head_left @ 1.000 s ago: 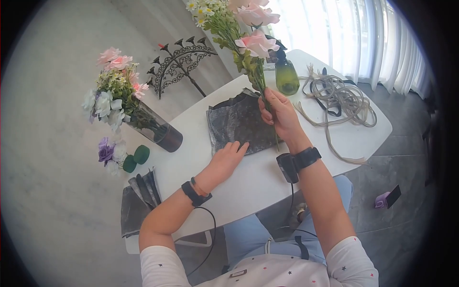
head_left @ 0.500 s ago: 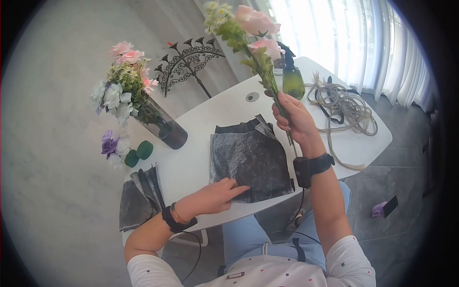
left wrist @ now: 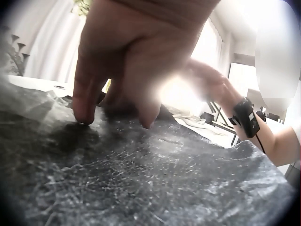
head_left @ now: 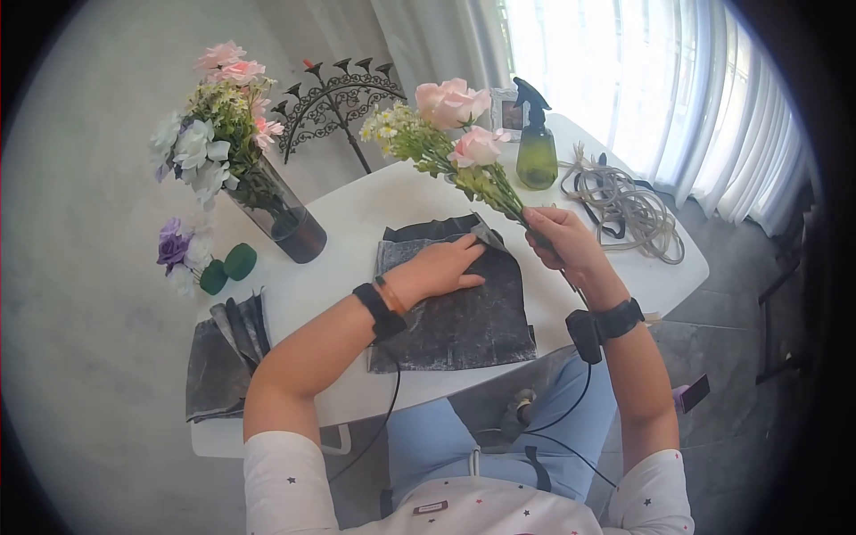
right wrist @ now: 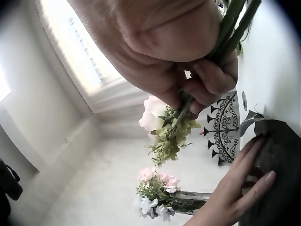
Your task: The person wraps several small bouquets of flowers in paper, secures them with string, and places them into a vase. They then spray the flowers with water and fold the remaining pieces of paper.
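Note:
My right hand [head_left: 571, 245] grips the stems of a small bouquet [head_left: 477, 147] of pink roses and white daisies with green leaves. In the right wrist view, bare green stems [right wrist: 235, 28] stick out past the fist and a pale rose [right wrist: 151, 115] shows on the far side. Dark grey, crinkled wrapping paper [head_left: 464, 325] lies on the white table in front of me, its far edge partly folded up. My left hand [head_left: 443, 267] rests on the paper near that fold, fingers spread. From the left wrist, its fingertips [left wrist: 84, 117] press down on the shiny sheet.
A glass vase [head_left: 290, 214] of flowers leans in view at the left, with purple and white flowers [head_left: 183, 250] beside it. More dark paper [head_left: 218, 366] hangs at the left corner. A green spray bottle [head_left: 537, 160] and tangled ribbon [head_left: 624, 205] are at the back right.
My left hand has slid from the paper's near left part up to its far fold. The bouquet in my right hand has come lower and tips further to the left.

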Demonstrator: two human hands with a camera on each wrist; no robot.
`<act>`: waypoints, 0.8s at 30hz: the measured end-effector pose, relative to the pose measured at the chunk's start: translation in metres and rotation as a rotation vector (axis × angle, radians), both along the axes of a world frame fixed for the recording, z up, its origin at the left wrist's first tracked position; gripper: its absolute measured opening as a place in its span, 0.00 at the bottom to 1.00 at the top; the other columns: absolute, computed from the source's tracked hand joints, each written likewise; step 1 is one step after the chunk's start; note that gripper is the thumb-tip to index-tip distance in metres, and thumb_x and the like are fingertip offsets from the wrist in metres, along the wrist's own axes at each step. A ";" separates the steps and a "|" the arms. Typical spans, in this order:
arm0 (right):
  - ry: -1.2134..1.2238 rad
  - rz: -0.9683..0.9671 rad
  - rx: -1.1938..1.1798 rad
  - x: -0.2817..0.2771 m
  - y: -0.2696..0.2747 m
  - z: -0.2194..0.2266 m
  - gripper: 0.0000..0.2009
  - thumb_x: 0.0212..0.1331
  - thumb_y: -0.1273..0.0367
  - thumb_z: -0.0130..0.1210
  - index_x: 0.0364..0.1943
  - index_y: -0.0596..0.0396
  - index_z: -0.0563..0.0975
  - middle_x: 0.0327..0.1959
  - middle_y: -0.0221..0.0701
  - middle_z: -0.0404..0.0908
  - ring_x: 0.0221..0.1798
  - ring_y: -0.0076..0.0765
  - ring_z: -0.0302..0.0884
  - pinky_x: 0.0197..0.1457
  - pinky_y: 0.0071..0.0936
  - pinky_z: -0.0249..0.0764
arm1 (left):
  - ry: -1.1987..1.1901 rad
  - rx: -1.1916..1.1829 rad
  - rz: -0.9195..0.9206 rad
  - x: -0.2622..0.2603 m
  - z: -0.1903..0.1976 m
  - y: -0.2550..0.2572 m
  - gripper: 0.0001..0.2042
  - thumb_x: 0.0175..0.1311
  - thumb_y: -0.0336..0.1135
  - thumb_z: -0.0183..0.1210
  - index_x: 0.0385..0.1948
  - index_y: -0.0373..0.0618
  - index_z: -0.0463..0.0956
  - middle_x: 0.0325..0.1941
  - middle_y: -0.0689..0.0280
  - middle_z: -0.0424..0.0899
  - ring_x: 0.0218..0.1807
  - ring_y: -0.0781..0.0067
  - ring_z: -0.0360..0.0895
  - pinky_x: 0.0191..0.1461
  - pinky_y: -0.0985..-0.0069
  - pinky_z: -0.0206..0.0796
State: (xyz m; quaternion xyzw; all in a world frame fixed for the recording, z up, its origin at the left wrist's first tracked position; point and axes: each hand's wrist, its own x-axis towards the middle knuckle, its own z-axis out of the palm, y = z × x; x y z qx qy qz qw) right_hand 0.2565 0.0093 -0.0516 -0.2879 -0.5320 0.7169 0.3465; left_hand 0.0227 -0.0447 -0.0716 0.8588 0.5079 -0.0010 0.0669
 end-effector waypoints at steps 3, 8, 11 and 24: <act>-0.059 0.012 0.024 -0.004 0.002 -0.005 0.12 0.65 0.60 0.51 0.35 0.54 0.78 0.18 0.20 0.69 0.13 0.11 0.54 0.13 0.12 0.45 | 0.101 0.036 0.011 0.014 -0.006 0.007 0.29 0.61 0.54 0.51 0.62 0.50 0.60 0.67 0.58 0.61 0.50 0.50 0.76 0.50 0.61 0.70; -0.343 -0.044 0.052 -0.031 0.008 -0.019 0.12 0.62 0.67 0.47 0.41 0.58 0.79 0.16 0.20 0.67 0.15 0.15 0.57 0.16 0.18 0.51 | 0.042 0.018 0.025 0.014 -0.019 0.020 0.30 0.62 0.57 0.49 0.63 0.53 0.60 0.67 0.57 0.61 0.51 0.51 0.76 0.52 0.62 0.69; -0.615 -0.103 0.570 -0.042 0.023 -0.051 0.15 0.57 0.70 0.44 0.44 0.62 0.78 0.18 0.30 0.74 0.20 0.25 0.67 0.24 0.25 0.64 | -0.021 0.000 -0.008 0.004 -0.020 0.020 0.30 0.62 0.55 0.51 0.62 0.47 0.62 0.65 0.55 0.64 0.54 0.51 0.74 0.56 0.64 0.67; -1.026 -0.138 0.996 -0.059 0.012 -0.038 0.09 0.55 0.77 0.44 0.36 0.66 0.74 0.30 0.53 0.76 0.39 0.60 0.74 0.45 0.43 0.73 | -0.356 -0.099 -0.066 -0.031 -0.025 0.021 0.30 0.62 0.49 0.55 0.57 0.31 0.64 0.64 0.48 0.63 0.59 0.52 0.69 0.61 0.69 0.62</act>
